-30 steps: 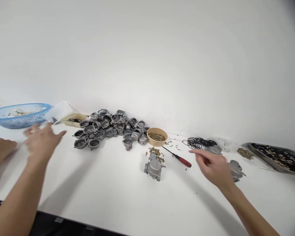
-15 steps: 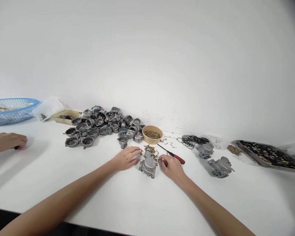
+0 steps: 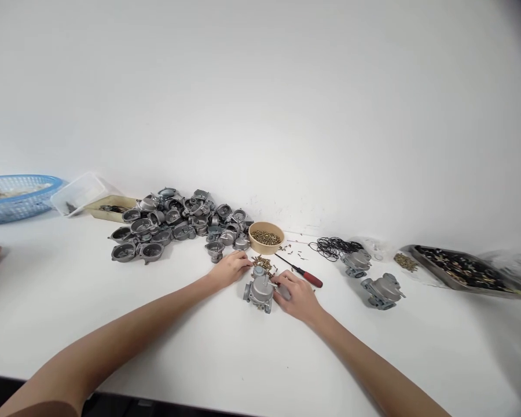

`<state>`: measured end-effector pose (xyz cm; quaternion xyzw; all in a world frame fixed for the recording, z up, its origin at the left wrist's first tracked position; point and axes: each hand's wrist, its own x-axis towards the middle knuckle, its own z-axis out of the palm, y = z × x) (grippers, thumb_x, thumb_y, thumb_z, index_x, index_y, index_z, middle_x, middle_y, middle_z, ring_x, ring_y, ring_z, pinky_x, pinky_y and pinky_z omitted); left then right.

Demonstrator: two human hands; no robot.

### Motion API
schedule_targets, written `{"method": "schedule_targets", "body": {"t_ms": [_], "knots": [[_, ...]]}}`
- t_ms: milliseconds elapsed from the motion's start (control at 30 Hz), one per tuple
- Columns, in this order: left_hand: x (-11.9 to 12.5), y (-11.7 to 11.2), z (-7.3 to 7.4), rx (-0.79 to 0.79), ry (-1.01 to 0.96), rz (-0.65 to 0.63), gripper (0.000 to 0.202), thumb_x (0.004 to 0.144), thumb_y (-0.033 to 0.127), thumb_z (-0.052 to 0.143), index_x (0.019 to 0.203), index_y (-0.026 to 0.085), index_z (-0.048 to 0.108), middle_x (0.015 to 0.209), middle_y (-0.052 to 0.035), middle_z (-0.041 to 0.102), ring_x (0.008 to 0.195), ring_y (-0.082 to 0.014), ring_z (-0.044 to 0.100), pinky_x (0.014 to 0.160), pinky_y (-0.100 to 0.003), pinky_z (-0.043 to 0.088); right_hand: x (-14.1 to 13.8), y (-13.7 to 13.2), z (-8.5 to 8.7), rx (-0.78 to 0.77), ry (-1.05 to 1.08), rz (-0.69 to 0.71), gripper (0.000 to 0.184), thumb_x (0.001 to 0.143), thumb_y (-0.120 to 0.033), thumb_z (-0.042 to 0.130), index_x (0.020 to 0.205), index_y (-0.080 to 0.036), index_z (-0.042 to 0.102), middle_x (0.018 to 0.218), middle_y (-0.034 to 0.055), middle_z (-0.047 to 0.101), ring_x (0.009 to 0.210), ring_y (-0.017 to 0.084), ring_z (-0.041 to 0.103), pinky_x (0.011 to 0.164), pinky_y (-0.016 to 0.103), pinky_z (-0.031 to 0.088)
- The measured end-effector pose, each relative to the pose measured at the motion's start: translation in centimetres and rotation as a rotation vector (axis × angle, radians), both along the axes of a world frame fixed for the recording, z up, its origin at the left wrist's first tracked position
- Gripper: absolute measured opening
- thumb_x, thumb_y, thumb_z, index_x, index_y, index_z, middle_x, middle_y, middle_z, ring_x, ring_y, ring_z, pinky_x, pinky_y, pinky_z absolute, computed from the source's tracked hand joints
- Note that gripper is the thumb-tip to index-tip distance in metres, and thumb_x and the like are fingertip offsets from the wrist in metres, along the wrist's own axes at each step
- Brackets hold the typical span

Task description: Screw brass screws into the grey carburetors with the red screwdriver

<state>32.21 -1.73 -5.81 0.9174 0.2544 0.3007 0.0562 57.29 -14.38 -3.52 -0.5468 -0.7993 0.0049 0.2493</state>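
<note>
The grey metal housing (image 3: 260,291) stands between the hands, its capped end toward twelve o'clock, where brass screws (image 3: 263,263) lie. The right hand (image 3: 298,295), nearer, curls at its three o'clock; the left hand (image 3: 230,269) bends at the screws' nine o'clock. Fingertips partly hidden, I cannot tell whether either pinches anything.

Bare forearms (image 3: 364,354) aslant, left fingers (image 3: 243,263) and right fingers (image 3: 283,280) half curled

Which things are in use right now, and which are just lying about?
Apparently in use:
loose brass pieces, by left hand
center metal housing, by right hand

Apparently just lying about:
red-handled screwdriver
black loops
blue basket
metal tray
</note>
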Motion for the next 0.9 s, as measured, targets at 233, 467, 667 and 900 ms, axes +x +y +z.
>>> {"method": "schedule_targets", "body": {"t_ms": [233, 467, 667, 900], "knots": [[0.1, 0.0, -0.5, -0.061, -0.033, 0.071, 0.02, 0.1, 0.019, 0.056, 0.099, 0.017, 0.076, 0.095, -0.0084, 0.071, 0.085, -0.0197, 0.068, 0.079, -0.031, 0.056, -0.1, 0.8, -0.5, -0.015, 0.048, 0.046, 0.021, 0.093, -0.018, 0.054, 0.103, -0.024, 0.071, 0.101, 0.0035, 0.071, 0.066, 0.013, 0.062, 0.061, 0.026, 0.044], [0.5, 0.3, -0.5, -0.092, -0.037, 0.109, 0.022, 0.099, 0.024, 0.058, 0.109, 0.019, 0.077, 0.105, -0.0104, 0.068, 0.083, -0.0204, 0.067, 0.077, -0.032, 0.055, -0.3, 1.0, -0.2, -0.027, 0.07, 0.06, 0.026, 0.09, -0.011, 0.052, 0.103, -0.023, 0.071, 0.1, 0.0046, 0.07, 0.068, 0.015, 0.063, 0.061, 0.027, 0.046], [0.5, 0.2, -0.1, -0.116, -0.046, 0.088, 0.027, 0.099, 0.021, 0.055, 0.093, 0.018, 0.08, 0.093, -0.0083, 0.071, 0.083, -0.0198, 0.067, 0.078, -0.03, 0.055, -0.3, 0.9, 0.0, -0.037, 0.075, 0.057, 0.027, 0.089, -0.01, 0.052, 0.103, -0.023, 0.071, 0.1, 0.0042, 0.07, 0.069, 0.014, 0.062, 0.063, 0.027, 0.046], [0.3, 0.1, 0.2, -0.116, -0.05, 0.095, 0.031, 0.1, 0.02, 0.051, 0.089, 0.018, 0.08, 0.091, -0.0088, 0.073, 0.083, -0.0207, 0.067, 0.078, -0.031, 0.055, -0.2, 0.9, 0.3, -0.038, 0.069, 0.053, 0.028, 0.088, -0.008, 0.054, 0.102, -0.023, 0.072, 0.099, 0.0032, 0.07, 0.068, 0.013, 0.062, 0.062, 0.026, 0.047]]}}
